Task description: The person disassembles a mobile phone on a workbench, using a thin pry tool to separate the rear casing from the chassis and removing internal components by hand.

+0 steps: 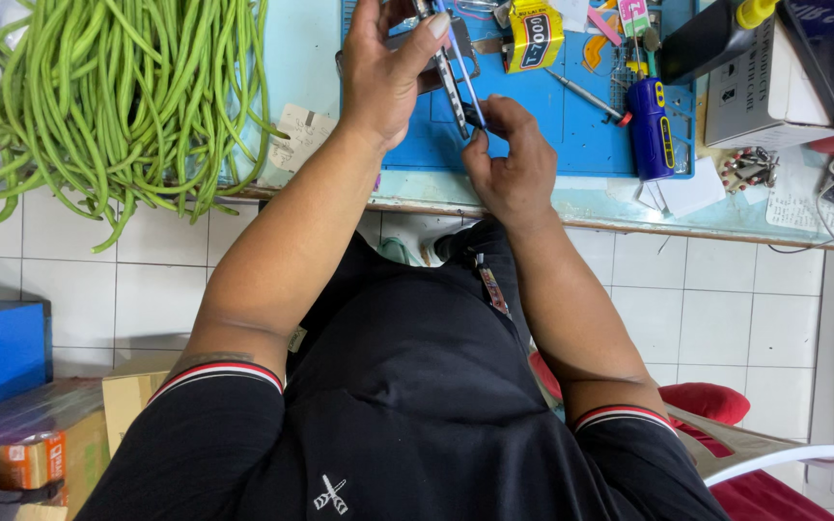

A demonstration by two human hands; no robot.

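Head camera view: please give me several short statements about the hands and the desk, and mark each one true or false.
1. The left hand grips a thin grey phone-like device above the blue work mat. True.
2. The right hand rests on the floor. False: it is raised at the mat's near edge, by the device.
3. A pile of long green beans lies left of the mat. True.
4. The blue cylindrical tool is in the right hand. False: it lies on the mat.
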